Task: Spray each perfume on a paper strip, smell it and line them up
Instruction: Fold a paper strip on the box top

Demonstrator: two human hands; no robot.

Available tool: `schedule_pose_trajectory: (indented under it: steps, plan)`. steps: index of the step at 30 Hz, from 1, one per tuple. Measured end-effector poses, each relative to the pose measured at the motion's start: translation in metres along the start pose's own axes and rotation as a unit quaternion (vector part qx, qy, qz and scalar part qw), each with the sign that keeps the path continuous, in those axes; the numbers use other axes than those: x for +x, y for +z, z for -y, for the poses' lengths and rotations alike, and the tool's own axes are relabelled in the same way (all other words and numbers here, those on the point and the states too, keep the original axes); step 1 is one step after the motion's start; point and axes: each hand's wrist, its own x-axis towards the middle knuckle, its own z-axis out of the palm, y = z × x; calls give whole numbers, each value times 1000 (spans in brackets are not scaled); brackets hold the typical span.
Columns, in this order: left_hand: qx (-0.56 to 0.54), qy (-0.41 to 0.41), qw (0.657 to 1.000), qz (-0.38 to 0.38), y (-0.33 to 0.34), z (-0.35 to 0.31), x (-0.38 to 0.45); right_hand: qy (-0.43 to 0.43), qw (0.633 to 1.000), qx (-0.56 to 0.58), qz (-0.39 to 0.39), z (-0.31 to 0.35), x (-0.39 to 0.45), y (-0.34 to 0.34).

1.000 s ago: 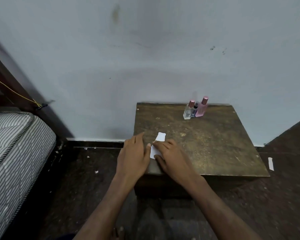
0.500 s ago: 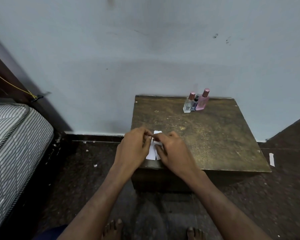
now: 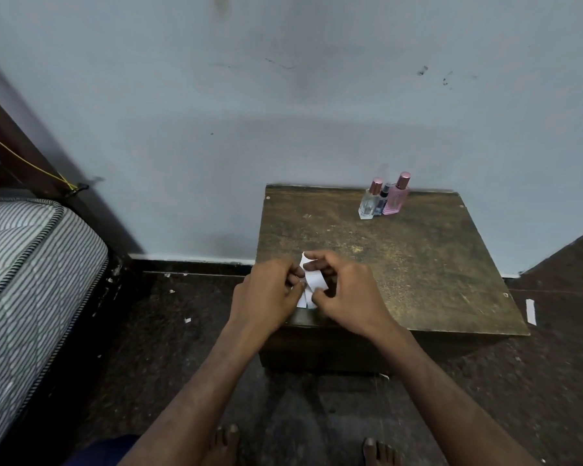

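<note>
White paper [image 3: 312, 280] sits at the near left edge of the surface [image 3: 418, 270], held between both hands just above the top. Left hand [image 3: 266, 290] pinches its left side with curled fingers; right hand [image 3: 347, 290] pinches the right side, thumb low, fingers arched over the top corner. Looks like tearing or folding into strips; cannot tell which from this view. Judgement: prep stage, nothing sprayed yet.

Handling: paper is thin, light, floppy, no stiffness to speak of. Tears easily, creases on any squeeze. Best held by the edges with fingertip pinches close to the tear line, so it rips straight. A damp strip will go limp, so hold it by the dry end.

Bottles at the far edge near the wall, touching in a tight cluster: clear glass bottle [image 3: 368, 203] with rose cap, small dark bottle [image 3: 382, 201] in the middle, pink bottle [image 3: 395, 196] with rose cap. Glass likely, hard, smooth, slippery, tippable since tall and narrow. Grip round the body, index finger on the sprayer.

Surface is dark worn wood, scuffed, speckled, squared corners. Floor is dark and gritty with small paper scraps; one loose strip [image 3: 530, 311] lies on the floor just right of the surface. Striped mattress [image 3: 31, 264] at left. Wall is pale blue, marked.
</note>
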Motion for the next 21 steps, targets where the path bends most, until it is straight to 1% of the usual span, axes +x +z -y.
schedule_pose_trajectory:
  steps: [2,4,9,14,21]
  plan:
    - [8,-1,1000,-9,0,0,0,-1,1000,8,-2,0,0,1]
    - [10,-1,1000,-12,2,0,1,15,999,30,-18,-2,1,1]
    - [-19,-7,1000,-20,7,4,6,50,994,89,-34,-5,5,6]
    - [-64,-11,998,-17,9,8,8,38,995,80,-41,-5,4,10]
    - [-70,-19,997,-8,10,9,8,30,997,46,-55,-4,5,8]
